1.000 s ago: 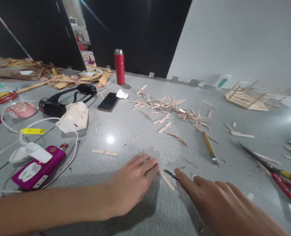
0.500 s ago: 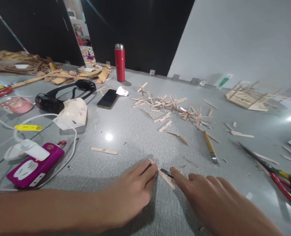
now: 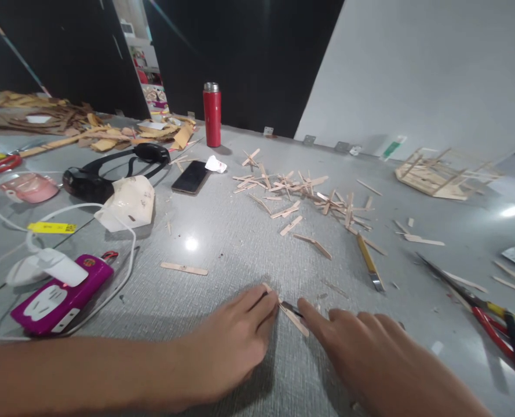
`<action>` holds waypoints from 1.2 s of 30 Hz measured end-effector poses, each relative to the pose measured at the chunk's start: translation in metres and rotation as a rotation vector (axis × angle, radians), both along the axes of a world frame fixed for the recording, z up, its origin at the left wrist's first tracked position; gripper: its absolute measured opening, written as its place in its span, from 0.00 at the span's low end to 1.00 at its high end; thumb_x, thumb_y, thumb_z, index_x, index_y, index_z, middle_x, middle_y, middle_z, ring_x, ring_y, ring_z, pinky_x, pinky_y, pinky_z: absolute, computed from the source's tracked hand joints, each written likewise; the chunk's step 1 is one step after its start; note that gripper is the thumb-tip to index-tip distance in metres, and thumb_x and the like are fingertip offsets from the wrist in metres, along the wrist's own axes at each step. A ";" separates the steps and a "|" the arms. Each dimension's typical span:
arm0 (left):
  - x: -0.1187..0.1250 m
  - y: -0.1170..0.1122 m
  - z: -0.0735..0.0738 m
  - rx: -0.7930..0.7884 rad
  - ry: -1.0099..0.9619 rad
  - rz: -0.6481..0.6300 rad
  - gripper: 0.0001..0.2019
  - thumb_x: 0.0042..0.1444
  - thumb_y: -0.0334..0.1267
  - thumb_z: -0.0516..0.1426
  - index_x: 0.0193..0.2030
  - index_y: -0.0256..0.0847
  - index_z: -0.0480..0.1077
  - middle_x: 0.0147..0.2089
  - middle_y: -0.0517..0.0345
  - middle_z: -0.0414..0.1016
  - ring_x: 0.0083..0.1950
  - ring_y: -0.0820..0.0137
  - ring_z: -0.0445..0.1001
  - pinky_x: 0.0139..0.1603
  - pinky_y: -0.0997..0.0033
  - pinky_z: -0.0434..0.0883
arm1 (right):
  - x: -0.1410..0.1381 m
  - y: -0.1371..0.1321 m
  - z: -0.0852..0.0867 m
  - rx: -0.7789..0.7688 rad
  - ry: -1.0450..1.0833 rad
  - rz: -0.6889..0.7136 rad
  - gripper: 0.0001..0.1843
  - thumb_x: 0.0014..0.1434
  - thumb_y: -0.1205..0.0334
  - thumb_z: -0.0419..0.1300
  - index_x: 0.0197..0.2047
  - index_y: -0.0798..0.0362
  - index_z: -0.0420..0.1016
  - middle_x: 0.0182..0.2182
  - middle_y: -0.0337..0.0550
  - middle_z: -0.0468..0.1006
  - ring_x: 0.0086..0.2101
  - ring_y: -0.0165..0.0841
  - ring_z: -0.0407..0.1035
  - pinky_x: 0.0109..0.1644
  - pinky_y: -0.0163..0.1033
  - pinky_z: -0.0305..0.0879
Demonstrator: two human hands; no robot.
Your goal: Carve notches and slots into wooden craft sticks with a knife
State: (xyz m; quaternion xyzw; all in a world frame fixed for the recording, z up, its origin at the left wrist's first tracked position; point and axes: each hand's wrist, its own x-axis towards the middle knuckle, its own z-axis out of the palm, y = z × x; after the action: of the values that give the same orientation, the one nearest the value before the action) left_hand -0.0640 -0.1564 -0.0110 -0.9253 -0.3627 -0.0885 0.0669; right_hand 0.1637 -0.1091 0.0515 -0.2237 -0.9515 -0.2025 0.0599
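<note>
Left hand point(image 3: 240, 337) pinching wooden stick point(image 3: 298, 324), long axis slanting toward near right, right hand point(image 3: 361, 347) gripping dark-bladed tool point(image 3: 291, 309)

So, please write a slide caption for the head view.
Left hand holds a wooden stick on the gray table; right hand holds a dark blade to it.

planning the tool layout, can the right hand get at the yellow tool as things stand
Probably yes: the yellow tool lies just beyond the right hand with nothing standing between, though that hand is busy holding a blade.
</note>
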 end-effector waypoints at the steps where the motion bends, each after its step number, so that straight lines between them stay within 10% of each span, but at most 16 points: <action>1: 0.000 0.000 0.000 0.004 0.002 -0.008 0.23 0.66 0.38 0.52 0.60 0.17 0.66 0.65 0.31 0.67 0.69 0.48 0.62 0.75 0.55 0.49 | 0.001 -0.001 -0.001 0.002 -0.002 0.002 0.31 0.38 0.78 0.54 0.48 0.58 0.76 0.23 0.37 0.78 0.19 0.34 0.73 0.21 0.38 0.68; 36: 0.001 -0.002 0.000 -0.047 -0.062 0.009 0.21 0.65 0.33 0.53 0.59 0.16 0.65 0.63 0.30 0.68 0.66 0.48 0.64 0.69 0.54 0.60 | 0.007 -0.002 -0.003 -0.060 -0.037 -0.048 0.32 0.41 0.80 0.54 0.51 0.57 0.76 0.24 0.37 0.78 0.20 0.34 0.73 0.23 0.38 0.71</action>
State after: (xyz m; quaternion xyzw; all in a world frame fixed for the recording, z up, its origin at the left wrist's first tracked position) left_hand -0.0631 -0.1586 -0.0112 -0.9218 -0.3706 -0.1084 0.0344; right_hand 0.1706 -0.1106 0.0489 -0.2444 -0.9525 -0.1791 0.0307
